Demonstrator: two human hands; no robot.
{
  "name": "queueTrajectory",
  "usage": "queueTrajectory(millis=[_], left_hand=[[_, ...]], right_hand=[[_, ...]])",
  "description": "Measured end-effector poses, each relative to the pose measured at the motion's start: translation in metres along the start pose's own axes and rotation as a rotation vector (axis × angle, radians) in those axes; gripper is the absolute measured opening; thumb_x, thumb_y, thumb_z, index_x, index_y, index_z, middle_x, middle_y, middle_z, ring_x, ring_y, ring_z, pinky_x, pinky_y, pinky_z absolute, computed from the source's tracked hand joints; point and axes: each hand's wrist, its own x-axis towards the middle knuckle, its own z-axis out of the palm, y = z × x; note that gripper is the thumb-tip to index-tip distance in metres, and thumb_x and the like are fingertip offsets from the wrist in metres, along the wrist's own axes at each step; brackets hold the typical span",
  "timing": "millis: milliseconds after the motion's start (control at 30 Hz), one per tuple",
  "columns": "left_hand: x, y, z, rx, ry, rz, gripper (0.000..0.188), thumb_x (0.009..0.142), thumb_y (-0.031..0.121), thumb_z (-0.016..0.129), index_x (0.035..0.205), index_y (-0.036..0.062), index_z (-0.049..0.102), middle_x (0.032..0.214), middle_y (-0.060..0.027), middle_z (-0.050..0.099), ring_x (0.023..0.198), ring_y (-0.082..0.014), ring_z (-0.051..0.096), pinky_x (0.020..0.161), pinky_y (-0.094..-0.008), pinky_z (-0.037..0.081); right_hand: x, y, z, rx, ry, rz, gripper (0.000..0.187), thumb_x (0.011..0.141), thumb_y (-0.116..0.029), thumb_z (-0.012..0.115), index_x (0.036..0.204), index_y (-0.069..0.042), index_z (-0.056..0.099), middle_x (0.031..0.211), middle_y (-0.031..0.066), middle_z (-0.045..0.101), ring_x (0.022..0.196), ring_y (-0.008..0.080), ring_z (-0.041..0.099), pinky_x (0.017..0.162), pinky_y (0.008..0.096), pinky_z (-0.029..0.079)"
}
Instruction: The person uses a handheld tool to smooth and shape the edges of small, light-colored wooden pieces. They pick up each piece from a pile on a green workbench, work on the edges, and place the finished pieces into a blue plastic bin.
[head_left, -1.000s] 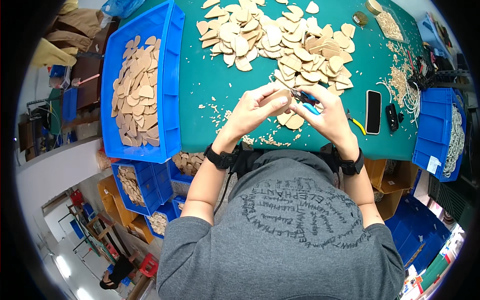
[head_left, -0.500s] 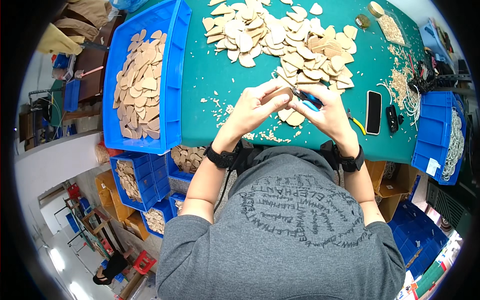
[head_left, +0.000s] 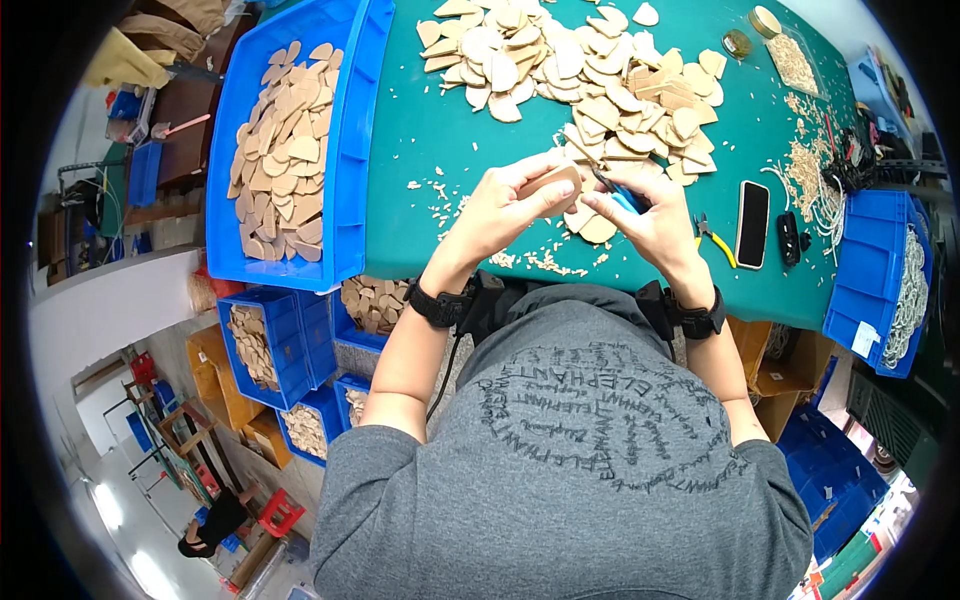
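My left hand (head_left: 497, 208) is closed on a half-round wooden piece (head_left: 549, 187), thumb along its near side and fingers behind. Close by on the right, my right hand (head_left: 655, 222) grips blue-handled pliers (head_left: 628, 198), whose dark head points up and left toward the piece. Whether the jaws touch it I cannot tell. Just beneath both hands, a few pale wooden pieces (head_left: 597, 229) lie on the green table. Beyond them spreads a large heap of similar half-round pieces (head_left: 600, 75).
On the left stands a blue crate (head_left: 345, 160) of wooden pieces. Small wood bits (head_left: 540, 264) lie along the near edge. At right are yellow-handled pliers (head_left: 718, 244), a phone (head_left: 753, 225), a black device (head_left: 791, 238) and a blue bin (head_left: 865, 270) with pale cords.
The wooden piece in my left hand has turned slightly, and my hands have drawn a little apart. The whole view has shifted a little. Both hands keep their holds.
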Motion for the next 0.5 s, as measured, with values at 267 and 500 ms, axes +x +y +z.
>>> queueTrajectory(millis=[267, 500], left_hand=[[-0.035, 0.002, -0.073, -0.017, 0.397, 0.094, 0.030, 0.094, 0.027, 0.055, 0.112, 0.0027, 0.060, 0.094, -0.0061, 0.065, 0.078, -0.0096, 0.061, 0.064, -0.0221, 0.047], [-0.008, -0.104, -0.180, 0.132, 1.513, 0.100, 0.062, 0.082, 0.044, 0.068, 0.122, -0.0005, 0.051, 0.096, -0.0024, 0.055, 0.083, -0.0132, 0.050, 0.063, -0.0272, 0.041]], right_hand=[[0.002, 0.000, -0.007, 0.106, 0.011, 0.247, 0.024, 0.079, -0.023, 0.076, 0.090, -0.002, 0.069, 0.070, 0.0013, 0.063, 0.062, 0.0050, 0.054, 0.057, 0.0206, 0.043], [-0.017, 0.013, -0.020, 0.199, 0.099, 0.330, 0.023, 0.083, -0.017, 0.073, 0.097, 0.000, 0.067, 0.079, 0.0008, 0.064, 0.069, 0.0049, 0.055, 0.061, 0.0201, 0.045]])
